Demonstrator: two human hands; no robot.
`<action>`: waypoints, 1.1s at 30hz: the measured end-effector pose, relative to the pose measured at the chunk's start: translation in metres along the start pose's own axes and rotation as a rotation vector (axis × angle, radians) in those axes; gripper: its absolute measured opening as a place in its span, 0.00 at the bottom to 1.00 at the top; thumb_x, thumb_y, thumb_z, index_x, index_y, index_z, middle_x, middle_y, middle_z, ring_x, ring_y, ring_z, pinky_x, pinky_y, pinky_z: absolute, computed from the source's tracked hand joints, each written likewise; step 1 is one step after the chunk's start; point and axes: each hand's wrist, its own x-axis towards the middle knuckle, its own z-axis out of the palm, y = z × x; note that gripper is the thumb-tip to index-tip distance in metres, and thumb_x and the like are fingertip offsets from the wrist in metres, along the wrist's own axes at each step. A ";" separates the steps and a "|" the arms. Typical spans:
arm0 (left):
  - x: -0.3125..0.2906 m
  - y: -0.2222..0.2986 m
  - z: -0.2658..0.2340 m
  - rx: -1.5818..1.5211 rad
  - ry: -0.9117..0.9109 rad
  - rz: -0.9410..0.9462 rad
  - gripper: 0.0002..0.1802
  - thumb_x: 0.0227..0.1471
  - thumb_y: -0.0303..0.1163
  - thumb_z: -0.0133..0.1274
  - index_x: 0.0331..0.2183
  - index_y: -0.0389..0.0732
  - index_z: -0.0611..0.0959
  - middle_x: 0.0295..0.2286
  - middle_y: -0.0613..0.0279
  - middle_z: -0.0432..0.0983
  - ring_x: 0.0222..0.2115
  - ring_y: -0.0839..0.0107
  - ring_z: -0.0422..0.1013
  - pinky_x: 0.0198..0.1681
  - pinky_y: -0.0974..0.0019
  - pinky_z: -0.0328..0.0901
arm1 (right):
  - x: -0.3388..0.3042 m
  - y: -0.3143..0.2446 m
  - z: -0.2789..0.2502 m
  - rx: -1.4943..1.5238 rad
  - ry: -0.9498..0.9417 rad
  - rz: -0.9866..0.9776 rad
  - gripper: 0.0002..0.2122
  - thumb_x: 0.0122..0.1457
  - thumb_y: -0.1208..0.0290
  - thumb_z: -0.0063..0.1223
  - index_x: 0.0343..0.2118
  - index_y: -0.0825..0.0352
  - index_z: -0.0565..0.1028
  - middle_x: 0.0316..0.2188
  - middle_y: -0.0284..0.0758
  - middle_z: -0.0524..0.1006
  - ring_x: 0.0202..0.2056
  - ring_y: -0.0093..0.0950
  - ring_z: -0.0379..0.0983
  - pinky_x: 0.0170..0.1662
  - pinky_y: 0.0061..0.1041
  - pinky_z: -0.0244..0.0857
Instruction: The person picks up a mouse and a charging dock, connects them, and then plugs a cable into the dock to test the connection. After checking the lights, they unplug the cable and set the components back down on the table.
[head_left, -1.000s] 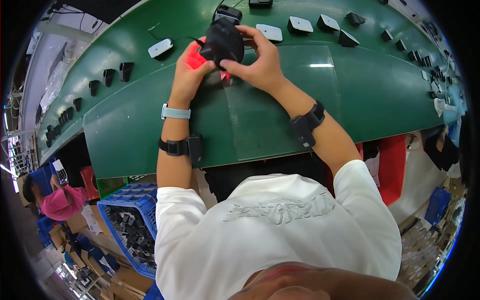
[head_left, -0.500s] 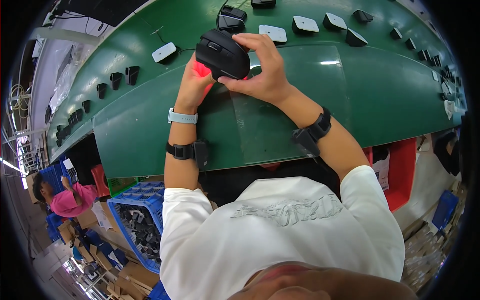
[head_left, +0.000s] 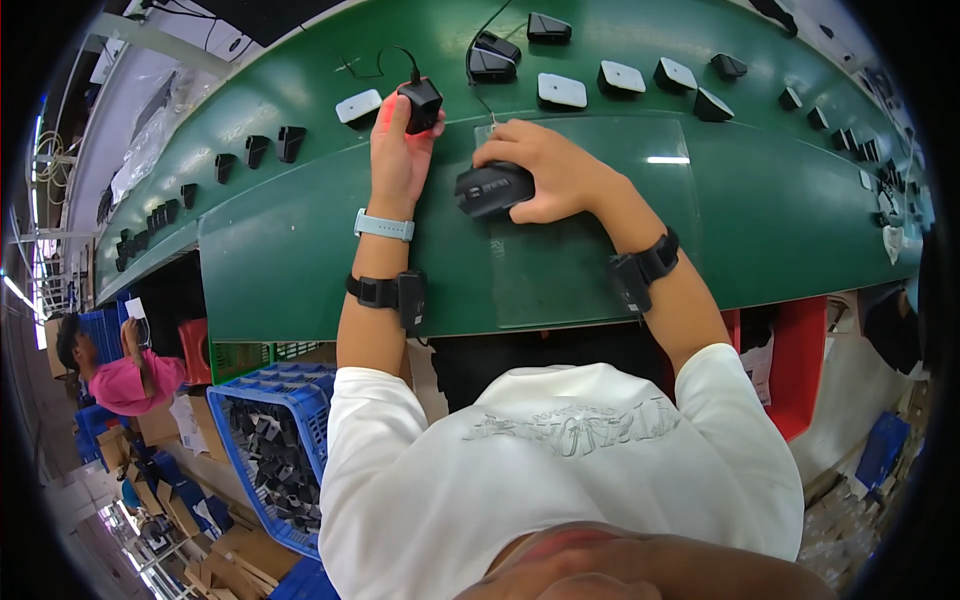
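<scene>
A black computer mouse lies low over the table with my right hand closed around its far end. Whether it touches the surface I cannot tell. Farther off and to the left, my left hand grips a small black angular device. A thin black cable runs from the top of this device, and red light glows on the fingers around it. Just left of that hand lies a wedge-shaped block with a white face.
The green table carries a transparent sheet. Several white-faced blocks and black devices stand along its far side. A blue crate of black parts and a red bin are below. A person in pink is at left.
The mouse has come down toward me in my right hand, away from my left hand. My left hand now shows the small corded device, which the mouse hid before.
</scene>
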 end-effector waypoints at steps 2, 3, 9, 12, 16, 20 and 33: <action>-0.002 -0.004 -0.001 0.035 0.049 -0.002 0.18 0.67 0.38 0.51 0.51 0.36 0.77 0.42 0.55 0.77 0.38 0.64 0.74 0.38 0.64 0.70 | -0.002 0.001 -0.006 0.003 -0.096 0.045 0.29 0.34 0.69 0.62 0.46 0.63 0.75 0.42 0.41 0.73 0.46 0.45 0.69 0.51 0.39 0.66; -0.001 -0.004 -0.004 0.072 0.042 0.014 0.17 0.66 0.38 0.53 0.49 0.35 0.78 0.41 0.56 0.77 0.37 0.66 0.73 0.37 0.65 0.69 | -0.002 0.003 -0.008 -0.005 -0.112 0.035 0.29 0.34 0.69 0.62 0.46 0.62 0.75 0.42 0.41 0.73 0.46 0.45 0.68 0.51 0.39 0.66; -0.004 -0.006 0.005 0.213 -0.052 0.076 0.17 0.64 0.36 0.56 0.48 0.34 0.78 0.42 0.56 0.78 0.35 0.67 0.73 0.37 0.67 0.68 | -0.007 0.005 -0.020 -0.061 -0.136 0.049 0.30 0.36 0.64 0.67 0.47 0.63 0.74 0.41 0.39 0.72 0.46 0.42 0.68 0.50 0.38 0.66; -0.006 -0.009 0.012 0.163 -0.024 0.018 0.16 0.64 0.33 0.56 0.49 0.35 0.77 0.42 0.56 0.78 0.34 0.67 0.74 0.37 0.65 0.70 | -0.001 0.006 -0.009 -0.012 0.075 0.062 0.29 0.41 0.62 0.72 0.48 0.64 0.74 0.40 0.38 0.73 0.44 0.38 0.70 0.49 0.35 0.67; -0.010 -0.010 0.012 0.167 -0.096 -0.052 0.17 0.63 0.33 0.56 0.50 0.35 0.76 0.41 0.56 0.78 0.35 0.67 0.74 0.36 0.64 0.71 | 0.008 0.007 0.002 0.090 0.397 0.117 0.28 0.46 0.62 0.75 0.48 0.66 0.73 0.38 0.37 0.74 0.40 0.33 0.73 0.46 0.30 0.68; -0.014 -0.012 0.017 0.278 -0.172 -0.102 0.17 0.62 0.32 0.57 0.49 0.35 0.77 0.40 0.58 0.78 0.35 0.70 0.74 0.36 0.65 0.71 | 0.011 0.014 0.002 0.031 0.431 0.026 0.27 0.48 0.68 0.73 0.51 0.65 0.74 0.42 0.36 0.75 0.42 0.32 0.73 0.47 0.29 0.69; -0.015 -0.010 0.017 0.188 -0.260 -0.268 0.14 0.61 0.28 0.57 0.43 0.45 0.69 0.35 0.64 0.76 0.31 0.76 0.73 0.30 0.73 0.68 | 0.006 0.012 0.003 0.333 0.268 0.178 0.25 0.46 0.63 0.76 0.44 0.65 0.75 0.39 0.27 0.75 0.37 0.24 0.66 0.43 0.24 0.64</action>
